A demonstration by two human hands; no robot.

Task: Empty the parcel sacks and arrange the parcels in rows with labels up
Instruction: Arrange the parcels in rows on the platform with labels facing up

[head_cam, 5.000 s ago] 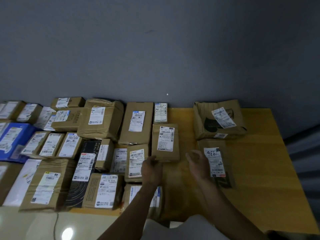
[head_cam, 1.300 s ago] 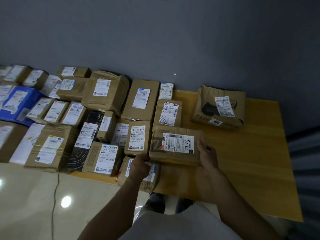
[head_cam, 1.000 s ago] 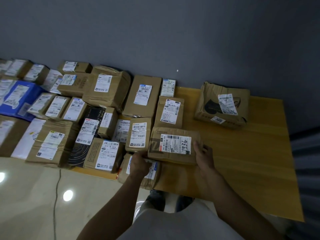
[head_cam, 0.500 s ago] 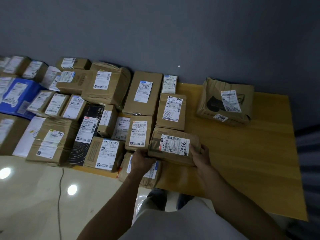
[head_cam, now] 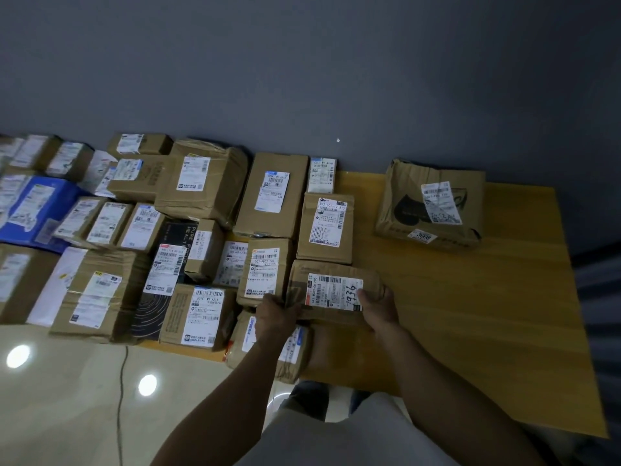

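The brown paper-wrapped parcel [head_cam: 302,284] with the handwritten number on its label [head_cam: 332,293] lies face up and crosswise at the near end of the rightmost column. It is just in front of a taller carton [head_cam: 325,227], hard against the small box [head_cam: 263,272] on its left, and its near edge seems to overlap a taped parcel [head_cam: 295,356] at the table's lip. Whether it is fully set down or a shade off the wood, I cannot tell from here. From where I stand the job looks well along. Dozens of parcels sit in rough rows across the left of the yellow table [head_cam: 470,314], nearly every label up, among them a blue packet [head_cam: 37,210] and a black box [head_cam: 168,264]. One crumpled carton [head_cam: 431,205] lies on its own at the far right, apart from the rows, and I'd guess it has yet to be brought in. The right half of the tabletop has room for more, and no sack is in sight, so I can't say how many remain to be emptied. Both hands have this parcel. The left hand [head_cam: 277,312] clasps its near left corner, knuckles up. The right hand [head_cam: 378,306] wraps the right end with the thumb laid on the label's edge. Both forearms reach in low from the near side, as if squaring it to its neighbours.
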